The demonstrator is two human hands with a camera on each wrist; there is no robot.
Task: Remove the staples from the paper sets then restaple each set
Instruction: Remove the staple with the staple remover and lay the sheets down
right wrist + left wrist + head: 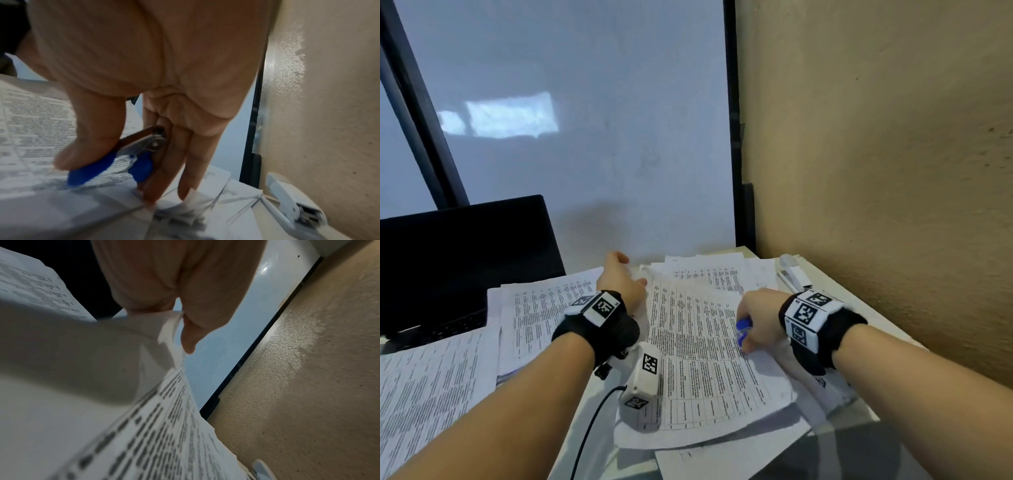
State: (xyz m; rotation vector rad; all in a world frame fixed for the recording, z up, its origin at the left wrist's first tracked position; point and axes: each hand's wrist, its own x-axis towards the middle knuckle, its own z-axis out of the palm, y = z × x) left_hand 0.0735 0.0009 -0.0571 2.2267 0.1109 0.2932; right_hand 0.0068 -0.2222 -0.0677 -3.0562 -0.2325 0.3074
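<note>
From where I am standing, the work is looking only partly done, though I cannot count finished sets: several printed white paper sets (698, 346) are lying fanned and overlapping across the pale desk (835, 284), and no staple is visible in any view, pulled or fresh. The white desktop stapler (792, 272) is sitting idle at the far right corner against the textured tan wall (893, 171), untouched by either hand, so I am judging that the person is in the removing phase and that restapling is yet to come for at least this set.

The right hand (760, 317) is hovering low over the middle of the top sheet, wrist bent down, thumb and fingers (158, 170) curled round the blue-handled metal staple remover (123, 159). Its claws are pointing down at the page; whether they are biting a staple I cannot tell, as that spot is blurred.

The left hand (619, 277) is reaching forward to the far edge of the papers, near the pale blue-white panel (585, 137). In the left wrist view its thumb and fingers (191, 331) are pinching a turned-up corner of the sheets, lifting it clear of the pile.

A black open laptop (462, 260) is standing to the left, just beside the spread pages.
</note>
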